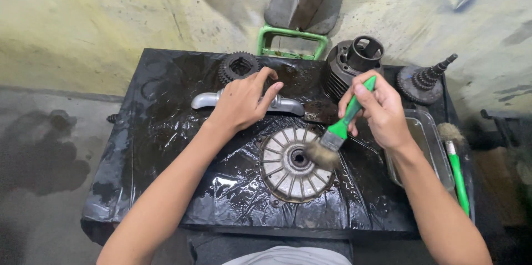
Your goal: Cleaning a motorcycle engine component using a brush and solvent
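My right hand (pixel 379 111) grips the green handle of a paintbrush (pixel 338 131); its bristles rest on the right side of a round finned metal disc (pixel 285 173) lying on a wet black work surface (pixel 166 148). My left hand (pixel 242 101) lies over the middle of a silver handle-shaped metal part (pixel 202 100) just behind the disc, fingers curled down on it.
A dark toothed gear (pixel 237 66), a finned engine cylinder (pixel 354 60) and a stepped gear shaft (pixel 426 81) stand along the back edge. A clear tray of murky liquid (pixel 435 143) and a second green-handled brush (pixel 458 171) lie at the right. Green metal frame (pixel 291 40) behind.
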